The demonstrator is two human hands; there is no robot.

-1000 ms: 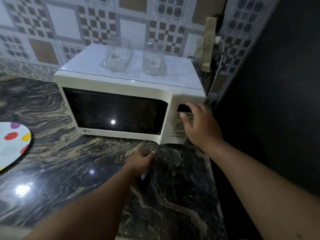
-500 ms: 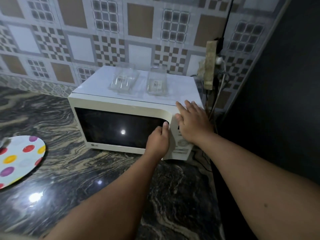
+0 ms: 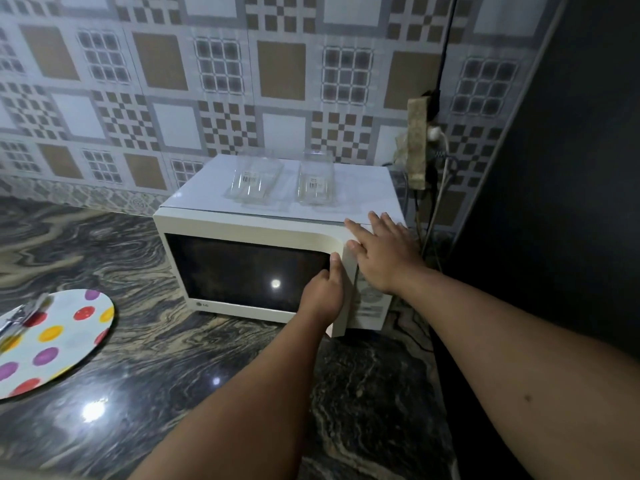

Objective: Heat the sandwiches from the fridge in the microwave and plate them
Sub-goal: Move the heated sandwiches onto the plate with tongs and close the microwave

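A white microwave stands on the dark marble counter against the tiled wall. My left hand grips the right edge of its dark-windowed door, thumb on the front, fingers hidden behind the edge. That edge stands slightly out from the control panel. My right hand lies flat with straight fingers on the microwave's top right corner. Two clear plastic sandwich boxes rest on top; their contents cannot be made out. A polka-dot plate lies at the left.
A metal utensil lies on the plate's far edge. A wall socket with plug and cables hangs right of the microwave. A tall dark surface closes off the right side.
My left hand rose from the counter to the door's right edge. My right hand moved from the control panel up to the top right corner. The view has tilted up.
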